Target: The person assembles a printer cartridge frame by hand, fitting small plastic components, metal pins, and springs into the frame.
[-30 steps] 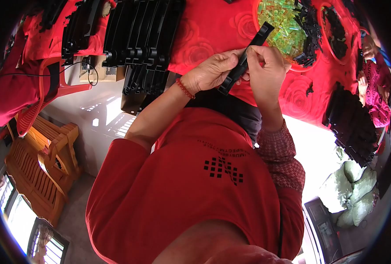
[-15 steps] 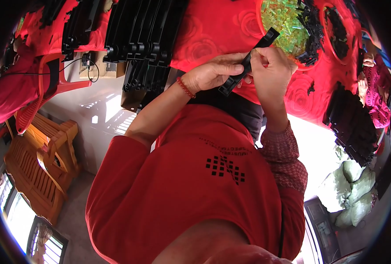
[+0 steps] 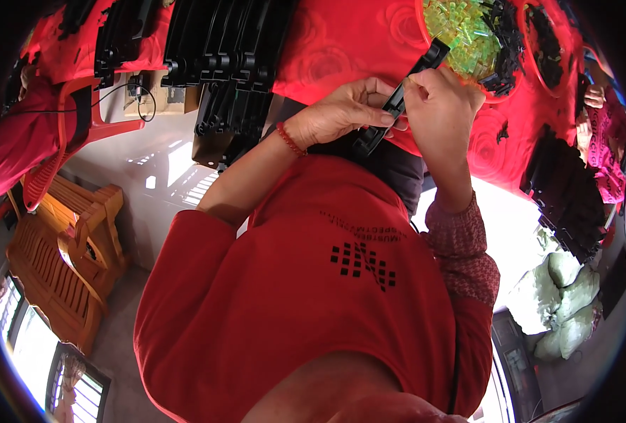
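Observation:
Over the near edge of the red-covered table, a long, narrow black plastic strip (image 3: 396,104) slants between my hands, its far end up toward the right. My left hand (image 3: 345,113), with a red bead bracelet at the wrist, is closed on the strip's lower part, the thumb lying across it. My right hand (image 3: 441,106) has its fingers curled against the strip's upper side, thumb and forefinger pinched at its edge. Whether a small piece sits in that pinch is hidden. Just beyond lies a basin of yellow-green translucent pieces (image 3: 457,32) with small black pieces (image 3: 500,49) beside them.
Stacks of long black parts (image 3: 221,49) fill the table's left. A second basin (image 3: 544,53) holds black pieces, and a pile of black strips (image 3: 565,194) lies at right. Another person's hand (image 3: 593,97) shows at far right. A red chair (image 3: 63,141) stands left; pale sacks (image 3: 563,299) lie lower right.
The strip has turned slightly, so its grooved inner side now shows more. My left fingers have shifted along it, and my right hand stays pinched at its edge.

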The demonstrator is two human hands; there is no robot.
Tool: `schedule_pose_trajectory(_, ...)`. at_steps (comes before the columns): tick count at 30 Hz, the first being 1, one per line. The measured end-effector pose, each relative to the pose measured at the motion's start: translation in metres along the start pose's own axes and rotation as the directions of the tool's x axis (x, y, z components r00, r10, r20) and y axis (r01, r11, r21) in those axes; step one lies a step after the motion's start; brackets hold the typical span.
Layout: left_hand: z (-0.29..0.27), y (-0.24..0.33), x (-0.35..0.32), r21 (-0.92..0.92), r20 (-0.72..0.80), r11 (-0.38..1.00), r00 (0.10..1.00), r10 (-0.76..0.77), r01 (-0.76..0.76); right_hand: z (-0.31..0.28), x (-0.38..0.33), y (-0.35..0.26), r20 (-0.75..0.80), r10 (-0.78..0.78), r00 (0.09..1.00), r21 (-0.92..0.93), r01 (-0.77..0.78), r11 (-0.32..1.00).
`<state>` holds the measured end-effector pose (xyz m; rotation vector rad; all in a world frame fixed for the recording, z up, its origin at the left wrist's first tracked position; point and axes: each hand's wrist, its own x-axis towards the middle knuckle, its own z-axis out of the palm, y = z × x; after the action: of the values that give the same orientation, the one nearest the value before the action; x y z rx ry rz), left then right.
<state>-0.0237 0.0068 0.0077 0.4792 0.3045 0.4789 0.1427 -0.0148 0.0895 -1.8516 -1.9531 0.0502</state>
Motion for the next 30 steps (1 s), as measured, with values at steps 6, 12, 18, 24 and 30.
schedule_pose_trajectory(6,0.004,-0.011,0.000,-0.034,-0.080,0.998,0.995,0.059,-0.062,0.002,-0.002,0.001,-0.007,-0.034,0.999,-0.029,0.034,0.999)
schedule_pose_trajectory(12,0.006,-0.015,-0.002,-0.032,-0.124,0.999,0.991,0.038,-0.043,-0.001,-0.003,0.009,0.160,0.054,0.986,0.047,-0.063,0.997)
schedule_pose_trajectory(18,0.018,-0.017,-0.008,0.039,-0.252,0.999,0.967,0.037,-0.028,0.012,-0.012,0.009,0.134,0.023,0.991,-0.039,-0.018,0.999)
schedule_pose_trajectory(24,0.026,-0.032,-0.004,0.196,-0.480,0.981,0.872,0.098,-0.002,0.025,-0.026,0.008,0.119,0.032,0.992,-0.024,-0.029,0.999)
schedule_pose_trajectory(30,0.044,-0.019,0.003,0.633,-0.583,0.710,0.794,0.175,0.309,0.027,-0.029,0.008,0.092,0.075,0.993,-0.018,-0.074,0.997)
